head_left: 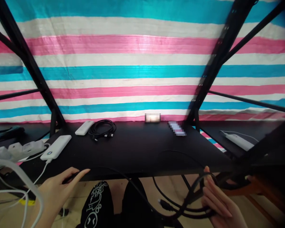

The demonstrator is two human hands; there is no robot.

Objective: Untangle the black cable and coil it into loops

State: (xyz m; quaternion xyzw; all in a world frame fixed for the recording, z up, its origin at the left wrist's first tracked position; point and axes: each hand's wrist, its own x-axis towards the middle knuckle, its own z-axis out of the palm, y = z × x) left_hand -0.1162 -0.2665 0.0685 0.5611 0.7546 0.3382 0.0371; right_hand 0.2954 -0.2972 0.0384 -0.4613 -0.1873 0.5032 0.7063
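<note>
My left hand (58, 190) reaches toward the front edge of the black table (137, 148), fingers stretched out, and a thin black cable (123, 174) runs between its fingertips. My right hand (218, 202) is low at the right, fingers curled round loops of the same black cable (192, 196) that hang below the table edge. A plug end (163, 204) dangles near those loops.
On the table lie a white power bank (57, 146) with a white lead, a smaller white power bank (85, 127), a coiled black cable (102, 129) and two small blurred items. White adapters (16, 149) sit at left. Black frame posts (204, 85) rise before a striped tarp.
</note>
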